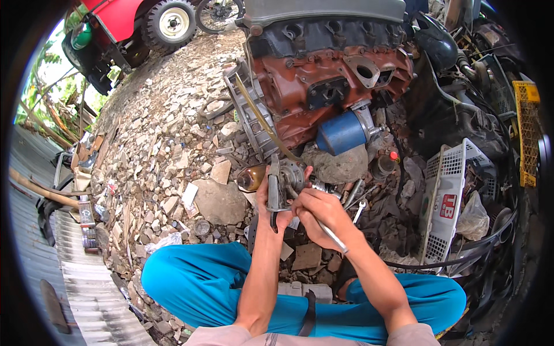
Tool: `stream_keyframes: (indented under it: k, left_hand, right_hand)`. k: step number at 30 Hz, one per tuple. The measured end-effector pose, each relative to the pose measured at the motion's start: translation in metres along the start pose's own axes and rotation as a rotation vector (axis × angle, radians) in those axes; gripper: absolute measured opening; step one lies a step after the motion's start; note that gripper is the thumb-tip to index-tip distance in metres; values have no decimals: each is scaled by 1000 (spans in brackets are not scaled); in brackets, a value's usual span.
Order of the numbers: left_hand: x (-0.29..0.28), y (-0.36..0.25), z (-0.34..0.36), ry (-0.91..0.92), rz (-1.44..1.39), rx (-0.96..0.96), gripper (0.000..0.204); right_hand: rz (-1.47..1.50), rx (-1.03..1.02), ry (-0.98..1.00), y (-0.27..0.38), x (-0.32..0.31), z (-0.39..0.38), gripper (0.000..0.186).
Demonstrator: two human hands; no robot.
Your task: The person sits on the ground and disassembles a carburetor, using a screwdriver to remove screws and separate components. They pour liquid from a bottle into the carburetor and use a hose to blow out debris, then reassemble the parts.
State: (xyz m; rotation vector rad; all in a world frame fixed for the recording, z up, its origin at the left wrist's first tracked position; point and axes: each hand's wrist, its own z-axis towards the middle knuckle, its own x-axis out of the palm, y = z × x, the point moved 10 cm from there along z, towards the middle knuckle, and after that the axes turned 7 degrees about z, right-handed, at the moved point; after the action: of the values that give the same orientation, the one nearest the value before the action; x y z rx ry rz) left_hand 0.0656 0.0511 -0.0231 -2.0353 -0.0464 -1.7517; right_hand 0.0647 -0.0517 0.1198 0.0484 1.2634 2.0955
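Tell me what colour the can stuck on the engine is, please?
The can is blue; it shows best in the head view.

Ground (138, 124): stony. Corrugated sheets (86, 288): grey, left. Plants (95, 97): green, upper left. Vehicle (118, 18): red, top left. Daylight: bright.

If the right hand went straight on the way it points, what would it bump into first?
The right hand would probably meet the round-ended grey metal part in the left hand first, though depth is unclear.
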Motion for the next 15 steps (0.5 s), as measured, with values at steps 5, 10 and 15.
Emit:
stream_keyframes:
  k: [5,10,15]
  left_hand:
    - [7,-8,2,-47,0,55,46]
    - [10,-7,-1,-31,95,63,46]
    - [2,-12,1,-33,55,38,47]
  right_hand:
    - [58,-54,-123,8,-20,3,8]
    - [65,2,-15,-10,-6,1,11]
    - [90,18,-143,-11,-24,1,10]
